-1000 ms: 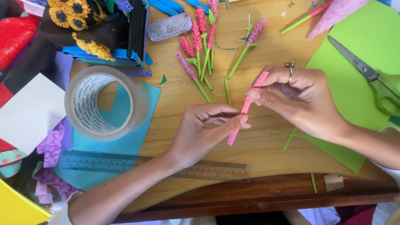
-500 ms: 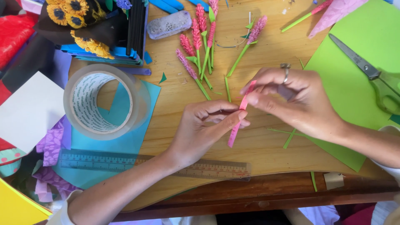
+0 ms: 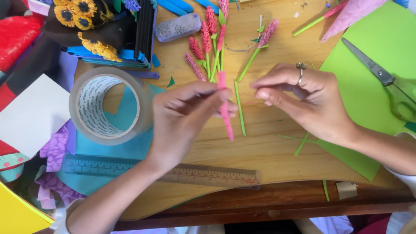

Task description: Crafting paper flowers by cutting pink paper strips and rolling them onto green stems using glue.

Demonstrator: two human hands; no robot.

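Note:
My left hand (image 3: pixel 184 119) pinches a thin pink paper strip (image 3: pixel 225 113) that hangs nearly upright over the wooden table (image 3: pixel 260 151). My right hand (image 3: pixel 307 99), with a ring on one finger, hovers just right of the strip with its fingertips pinched together and nothing visible in them. Beyond the hands lie several pink paper flowers on green stems (image 3: pixel 208 47). A loose green stem strip (image 3: pixel 239 108) lies between the two hands.
A big roll of clear tape (image 3: pixel 108 106) sits left on teal paper, with a ruler (image 3: pixel 173 171) near the table's front edge. Green-handled scissors (image 3: pixel 381 78) rest on a green sheet (image 3: pixel 381 43) at right. Paper sunflowers (image 3: pixel 82 13) and coloured paper scraps crowd the left.
The right hand has let go of the pink strip and drawn away to the right. The left hand has lifted the strip up and turned it nearly upright.

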